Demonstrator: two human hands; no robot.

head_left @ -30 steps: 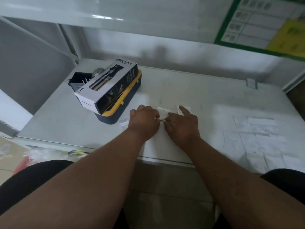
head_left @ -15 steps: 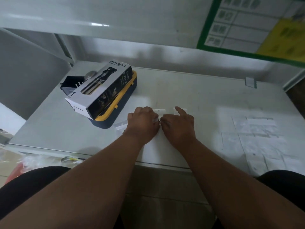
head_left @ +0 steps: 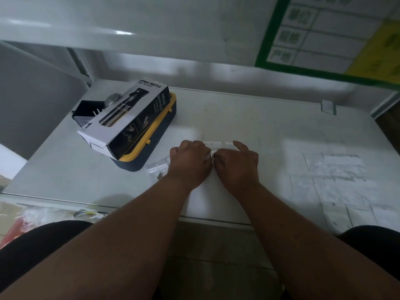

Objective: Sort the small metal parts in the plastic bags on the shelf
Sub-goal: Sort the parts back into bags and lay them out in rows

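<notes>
Pinching one small plastic bag (head_left: 213,146) between left hand (head_left: 190,161) and right hand (head_left: 237,164), steadying it for sorting; spare bag (head_left: 157,167) at nine o'clock.

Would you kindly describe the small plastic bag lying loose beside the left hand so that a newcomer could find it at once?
Start at the black-and-white spray bottle box lying on the navy case with the yellow rim at the white shelf's left. Just right of the case's near corner, by the left hand, lies a small clear zip-top plastic bag. Unlike the bags between the hands, nobody holds it.
</notes>
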